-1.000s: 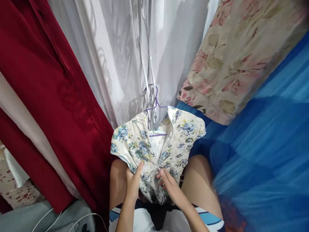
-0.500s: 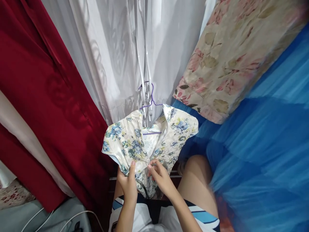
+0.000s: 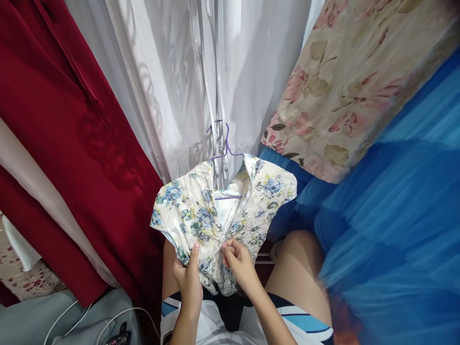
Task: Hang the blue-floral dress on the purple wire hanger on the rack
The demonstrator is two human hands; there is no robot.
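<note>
A white dress (image 3: 201, 211) with blue and yellow flowers hangs in front of me on a purple hanger (image 3: 227, 143). Its front opens in a V down the middle, and the lower part is bunched toward my lap. My left hand (image 3: 189, 278) grips the dress at its left side, thumb on top and fingers hidden behind the cloth. At the bottom of the V, my right hand (image 3: 239, 261) pinches the front opening between thumb and fingers. Whether a zipper pull is in that pinch I cannot make out.
White straps (image 3: 217, 72) hang down by the hanger's hook. Behind is a white curtain (image 3: 251, 57); a red cloth (image 3: 89, 143) hangs left. At right are a pink-flowered cloth (image 3: 338, 100) and blue tulle (image 3: 381, 239). White cables (image 3: 122, 311) lie on a grey surface (image 3: 32, 318) lower left.
My right hand's fingers have closed more tightly at the base of the V. The lower part of the dress has shifted slightly, and the whole view has moved a little.
</note>
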